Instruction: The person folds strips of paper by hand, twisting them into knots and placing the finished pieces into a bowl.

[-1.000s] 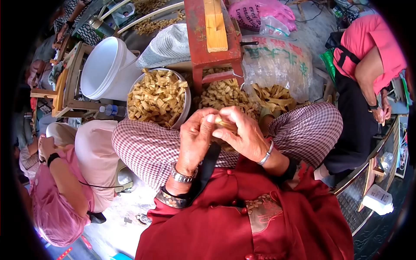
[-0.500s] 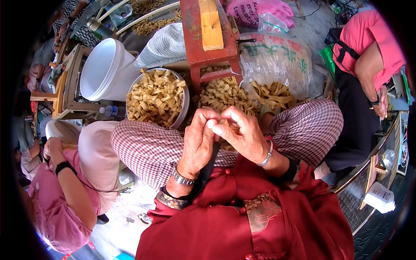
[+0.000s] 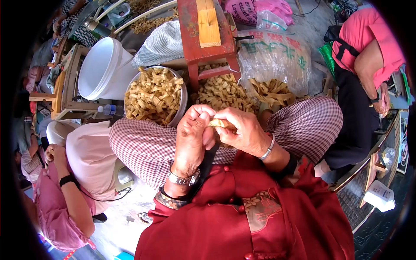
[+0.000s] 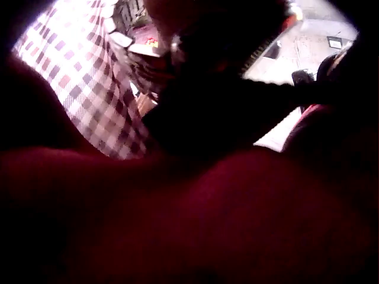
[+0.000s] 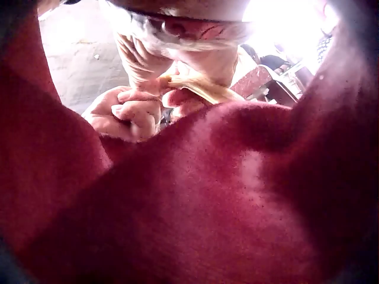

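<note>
Okay, nearest first: we see a dark red top (image 3: 225, 216), sleeves ending at a metal watch (image 3: 184, 178) on the left wrist and a silver-coloured bangle (image 3: 269, 148) on the right. Just past them the two hands meet. The left hand (image 3: 189, 134) has its fingers curled, thumb and forefinger pinching one end of a pale yellow strip (image 3: 217, 123). The right hand (image 3: 245, 132) pinches the other end, thumb against bent fingers. So the strip sits between both hands, above the lap; the right wrist view shows it too, running flat out from the fingers. The left wrist view is mostly dark sleeve, so we can't tell the grip from there.

Under and beside the hands: checked trousers (image 3: 143, 145), legs crossed. Next out, a round tub (image 3: 184, 104) full of folded tan pieces (image 3: 154, 93), a heap (image 3: 225, 93) of similar ones right of it, then longer loose strips (image 3: 273, 92). Behind those we get a red stool (image 3: 190, 39) with a wood block (image 3: 209, 30) on it, a white bucket (image 3: 97, 69) tilted left, a clear printed bag (image 3: 277, 56) to the right. Farther, a pink bag (image 3: 260, 8). Other people sit either side.
</note>
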A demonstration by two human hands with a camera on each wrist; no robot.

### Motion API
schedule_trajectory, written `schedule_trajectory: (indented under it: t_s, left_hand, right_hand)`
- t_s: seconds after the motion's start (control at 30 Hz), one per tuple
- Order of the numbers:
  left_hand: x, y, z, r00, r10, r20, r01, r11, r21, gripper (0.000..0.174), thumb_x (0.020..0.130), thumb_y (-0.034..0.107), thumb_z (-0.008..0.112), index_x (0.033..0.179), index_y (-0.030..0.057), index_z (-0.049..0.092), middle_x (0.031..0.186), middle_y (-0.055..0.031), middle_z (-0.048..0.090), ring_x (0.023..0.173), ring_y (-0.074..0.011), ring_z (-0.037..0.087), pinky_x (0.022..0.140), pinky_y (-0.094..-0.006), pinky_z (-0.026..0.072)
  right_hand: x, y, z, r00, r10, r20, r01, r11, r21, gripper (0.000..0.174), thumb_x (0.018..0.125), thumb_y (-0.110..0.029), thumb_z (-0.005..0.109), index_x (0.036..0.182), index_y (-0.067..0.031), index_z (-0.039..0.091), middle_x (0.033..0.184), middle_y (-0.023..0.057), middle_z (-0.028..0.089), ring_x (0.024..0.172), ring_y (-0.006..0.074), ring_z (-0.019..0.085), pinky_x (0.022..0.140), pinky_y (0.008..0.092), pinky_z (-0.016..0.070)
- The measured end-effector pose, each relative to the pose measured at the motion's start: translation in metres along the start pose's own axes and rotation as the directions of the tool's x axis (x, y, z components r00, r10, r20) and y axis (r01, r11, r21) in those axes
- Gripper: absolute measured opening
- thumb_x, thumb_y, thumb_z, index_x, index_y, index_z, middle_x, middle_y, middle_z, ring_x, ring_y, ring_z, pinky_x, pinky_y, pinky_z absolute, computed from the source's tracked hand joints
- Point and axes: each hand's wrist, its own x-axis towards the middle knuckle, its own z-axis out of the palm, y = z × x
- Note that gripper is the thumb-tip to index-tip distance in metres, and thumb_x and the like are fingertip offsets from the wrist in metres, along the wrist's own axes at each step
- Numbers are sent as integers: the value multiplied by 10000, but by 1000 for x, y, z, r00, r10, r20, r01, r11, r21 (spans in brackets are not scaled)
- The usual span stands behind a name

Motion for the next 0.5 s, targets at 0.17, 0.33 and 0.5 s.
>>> schedule_trajectory:
  t_s: [0.17,0.33,0.5]
  left_hand:
    - [1,3,-5,990,-137,40,142,978,-156,127,989,165,440,1007,72,525,560,50,386,428,-32,310,389,-193,277]
    - [4,-2,-2,1000,-12,7,11,993,121,147,985,161,447,1073,51,489,657,24,471,449,-27,361,388,-173,307]
    - [4,-9,1,996,73,44,-82,962,260,205,980,178,460,1126,35,455,729,4,501,467,-29,375,392,-168,322]
  right_hand:
    - [-4,5,-6,998,-14,57,23,988,-154,291,776,-35,656,1042,-24,540,858,95,610,772,200,636,677,298,508]
    - [-4,0,-4,990,132,50,-141,931,336,254,841,-83,666,1055,-30,540,913,51,610,811,145,635,692,291,525]
    - [1,-13,-6,916,356,187,-402,820,408,149,889,-77,619,1000,-12,544,865,25,575,742,66,570,634,209,470]
